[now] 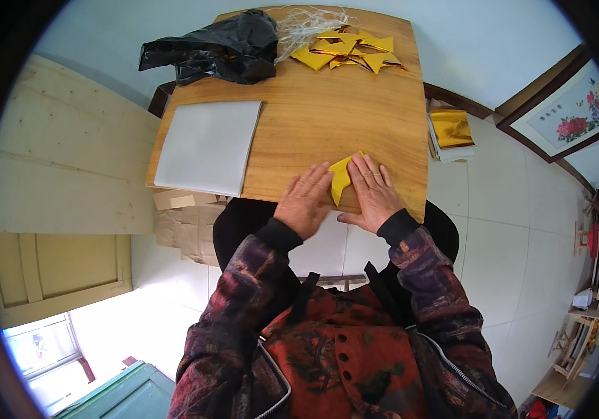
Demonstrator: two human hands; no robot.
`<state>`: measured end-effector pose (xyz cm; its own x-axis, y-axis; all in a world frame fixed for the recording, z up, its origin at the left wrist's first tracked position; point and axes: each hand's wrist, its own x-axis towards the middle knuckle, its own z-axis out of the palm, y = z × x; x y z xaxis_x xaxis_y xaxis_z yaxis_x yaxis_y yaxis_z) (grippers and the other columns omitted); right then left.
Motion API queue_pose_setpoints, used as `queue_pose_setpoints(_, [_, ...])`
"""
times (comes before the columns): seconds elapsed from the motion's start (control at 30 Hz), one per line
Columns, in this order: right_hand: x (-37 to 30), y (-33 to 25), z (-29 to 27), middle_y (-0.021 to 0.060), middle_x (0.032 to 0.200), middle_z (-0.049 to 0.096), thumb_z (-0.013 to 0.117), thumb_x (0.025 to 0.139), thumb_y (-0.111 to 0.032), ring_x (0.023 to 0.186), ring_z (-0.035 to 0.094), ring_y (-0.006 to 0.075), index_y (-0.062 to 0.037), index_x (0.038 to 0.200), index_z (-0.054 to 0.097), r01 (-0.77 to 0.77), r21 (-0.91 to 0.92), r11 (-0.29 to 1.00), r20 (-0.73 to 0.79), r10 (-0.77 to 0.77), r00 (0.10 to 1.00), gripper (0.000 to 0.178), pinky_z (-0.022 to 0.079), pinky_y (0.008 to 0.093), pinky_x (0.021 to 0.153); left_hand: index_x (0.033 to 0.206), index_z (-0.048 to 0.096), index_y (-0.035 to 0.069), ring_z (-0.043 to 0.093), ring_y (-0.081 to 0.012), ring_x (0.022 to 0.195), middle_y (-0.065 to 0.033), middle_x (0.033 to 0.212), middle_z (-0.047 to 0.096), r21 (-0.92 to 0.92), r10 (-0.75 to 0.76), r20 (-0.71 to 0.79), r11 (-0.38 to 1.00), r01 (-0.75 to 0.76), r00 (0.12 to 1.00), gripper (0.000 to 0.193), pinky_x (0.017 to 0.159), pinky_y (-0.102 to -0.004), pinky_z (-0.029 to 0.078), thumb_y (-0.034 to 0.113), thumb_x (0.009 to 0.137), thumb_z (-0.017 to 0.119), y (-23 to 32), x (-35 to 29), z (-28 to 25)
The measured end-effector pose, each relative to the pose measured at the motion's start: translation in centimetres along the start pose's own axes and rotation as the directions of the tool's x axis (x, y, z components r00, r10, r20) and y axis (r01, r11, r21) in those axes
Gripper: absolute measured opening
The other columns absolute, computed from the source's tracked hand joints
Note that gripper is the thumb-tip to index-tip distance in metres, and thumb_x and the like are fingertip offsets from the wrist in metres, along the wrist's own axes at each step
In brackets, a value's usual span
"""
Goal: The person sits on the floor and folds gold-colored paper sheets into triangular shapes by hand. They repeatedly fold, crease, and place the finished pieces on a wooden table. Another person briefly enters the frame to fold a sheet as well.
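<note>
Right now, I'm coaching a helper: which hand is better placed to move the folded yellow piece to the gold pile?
Probably the right hand: it partly covers the folded yellow piece, and the gold pile lies almost straight ahead. The left hand is at the piece's left edge.

Nothing legible: the only lettering is a short row of small dark characters [554, 114] on the framed flower picture [574, 127] at right, too small to read.
</note>
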<state>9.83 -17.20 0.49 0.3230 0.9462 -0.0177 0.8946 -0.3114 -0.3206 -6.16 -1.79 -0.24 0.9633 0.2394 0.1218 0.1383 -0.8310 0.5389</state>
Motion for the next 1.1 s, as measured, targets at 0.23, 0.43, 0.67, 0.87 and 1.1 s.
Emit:
queue_pose_setpoints(0.23, [0.0,0.2,0.3,0.0126,0.159,0.019,0.082,0.069,-0.045,0.148,0.014,0.0304,-0.0035,0.151,0.023,0.007,-0.042,0.999,0.001,-0.007,1.0,0.109,0.018,0.049,0.119,0.152,0.023,0.007,0.019,-0.0279,0.148,-0.0114,0.159,0.023,0.242,0.055,0.188,0.965,-0.1,0.981,0.108,0.119,-0.0469,0.015,0.059,0.072,0.073,1.5,2.4,0.8])
queue_pose_setpoints(0.43, [-0.7,0.1,-0.1,0.0119,0.159,0.02,0.081,0.069,-0.045,0.148,0.015,0.0296,-0.0032,0.15,0.024,-0.016,-0.034,0.999,0.013,0.017,1.0,0.108,0.018,0.0486,0.118,0.152,0.023,0.006,0.019,-0.0276,0.148,-0.0113,0.159,0.022,0.323,0.066,0.214,0.937,-0.135,0.975,0.107,0.119,-0.0477,0.015,0.051,0.071,0.076,1.0,2.4,1.2])
queue_pose_setpoints(0.67, [-0.9,0.4,-0.8,0.0132,0.158,0.02,0.079,0.069,-0.052,0.148,0.015,0.0312,-0.001,0.149,0.024,-0.058,0.019,0.998,0.016,0.057,0.998,0.11,0.019,0.05,0.118,0.151,0.026,0.007,0.021,-0.0254,0.147,-0.0092,0.159,0.024,0.377,0.077,0.176,0.916,-0.139,0.981,0.1,0.118,-0.0477,0.016,0.045,0.073,0.075,0.6,2.3,2.1])
queue_pose_setpoints(0.87, [1.2,-0.1,-0.2,0.0124,0.159,0.02,0.082,0.063,-0.057,0.148,0.015,0.0298,-0.0022,0.15,0.024,-0.008,-0.038,0.999,0.025,0.009,1.0,0.118,0.018,0.0519,0.117,0.151,0.027,0.009,0.022,-0.0238,0.147,-0.0067,0.159,0.025,0.375,0.097,0.109,0.918,-0.131,0.989,0.096,0.118,-0.0472,0.017,0.044,0.075,0.074,0.2,2.2,2.7])
queue_pose_setpoints(1.1, [0.8,-0.5,-0.6,0.0079,0.159,0.019,0.084,0.06,-0.057,0.148,0.014,0.0286,-0.0076,0.151,0.024,-0.092,-0.064,0.994,0.043,0.095,0.995,0.119,0.017,0.0538,0.117,0.153,0.024,0.011,0.018,-0.0223,0.148,-0.0058,0.161,0.02,0.383,0.027,0.201,0.918,-0.104,0.979,0.093,0.12,-0.0453,0.011,0.042,0.08,0.07,0.7,2.2,2.2])
